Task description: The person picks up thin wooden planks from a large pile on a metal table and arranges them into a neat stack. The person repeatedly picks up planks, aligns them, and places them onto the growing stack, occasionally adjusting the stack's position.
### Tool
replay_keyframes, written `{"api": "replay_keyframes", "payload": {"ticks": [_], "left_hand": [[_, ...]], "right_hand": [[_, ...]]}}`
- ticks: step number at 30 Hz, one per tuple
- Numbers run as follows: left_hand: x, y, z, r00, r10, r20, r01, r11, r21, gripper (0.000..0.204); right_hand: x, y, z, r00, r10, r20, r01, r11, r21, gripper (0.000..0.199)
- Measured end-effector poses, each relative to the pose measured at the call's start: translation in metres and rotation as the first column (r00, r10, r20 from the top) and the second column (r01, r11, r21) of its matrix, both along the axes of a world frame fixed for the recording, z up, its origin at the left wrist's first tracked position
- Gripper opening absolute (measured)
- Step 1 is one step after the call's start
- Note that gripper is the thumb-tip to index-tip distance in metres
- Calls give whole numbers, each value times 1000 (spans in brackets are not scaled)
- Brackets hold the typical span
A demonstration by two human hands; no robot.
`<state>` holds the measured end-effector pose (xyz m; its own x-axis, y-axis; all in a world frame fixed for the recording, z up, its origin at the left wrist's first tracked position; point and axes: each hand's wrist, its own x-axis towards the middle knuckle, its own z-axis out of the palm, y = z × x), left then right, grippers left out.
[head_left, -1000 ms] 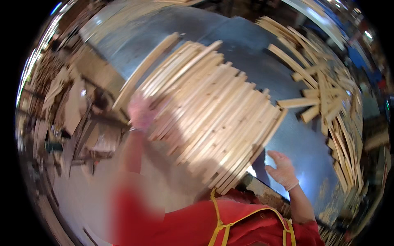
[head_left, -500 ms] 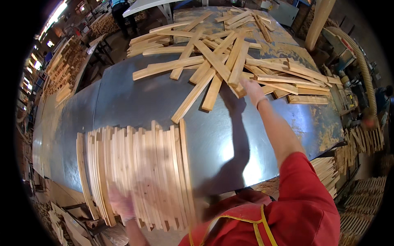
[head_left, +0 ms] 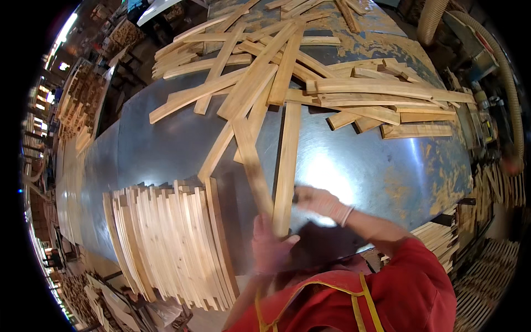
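Note:
My left hand, in a pale pinkish glove, is at the near ends of two wooden slats. Its fingers lie left of them and the thumb right, closed around the ends. The left slat leans at an angle and is slightly blurred; the right slat points almost straight away from me. Just right of that slat is my gloved right hand, fingers loosely bent toward it and nothing visible in them. To the left, a row of slats stands packed side by side at the table's near edge.
A loose, crisscrossed heap of slats covers the far part of the metal-topped table. More slats lie piled at the right. Stacked wood stands far left, a ribbed hose far right.
My right hand has come back from the heap toward me, and two slats now lie near me. My left hand has moved right from the packed row to their ends.

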<state>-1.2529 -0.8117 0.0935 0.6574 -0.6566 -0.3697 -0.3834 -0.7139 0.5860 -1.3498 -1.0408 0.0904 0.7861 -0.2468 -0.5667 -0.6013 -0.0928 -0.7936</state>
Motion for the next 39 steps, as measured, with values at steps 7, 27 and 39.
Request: {"api": "replay_keyframes", "payload": {"ticks": [7,27,39], "left_hand": [[-25,27,-23,995,26,94,-46,977,210,112],[-43,276,-34,715,39,698,-122,990,70,42],[10,466,-102,-23,981,-194,-912,-100,-397,49]], "right_hand": [[21,-293,40,961,-272,-48,-18,110,-994,92],[-57,156,-19,958,-256,131,248,966,76,76],[80,294,-47,970,-210,124,202,976,78,73]]}}
